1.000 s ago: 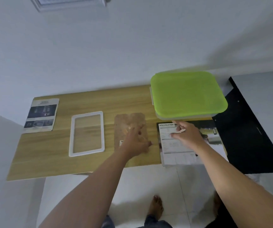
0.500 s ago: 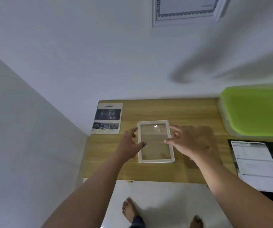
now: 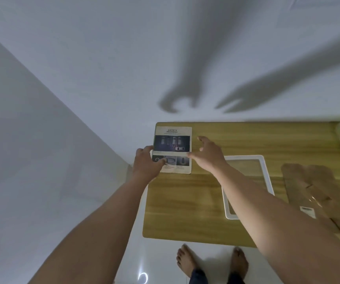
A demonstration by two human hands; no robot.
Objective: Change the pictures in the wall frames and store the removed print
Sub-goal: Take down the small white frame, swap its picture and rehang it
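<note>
Left hand point(image 3: 146, 163) grasps the SAFETY print point(image 3: 173, 140) by its left edge.
Right hand point(image 3: 208, 155) is released, fingers spread, at the print's right edge, above the wooden table point(image 3: 185, 201).

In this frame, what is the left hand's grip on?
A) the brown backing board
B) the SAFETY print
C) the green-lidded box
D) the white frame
B: the left hand pinches the left edge of the SAFETY print, thumb on its face, while the white frame lies apart to the right.
</note>
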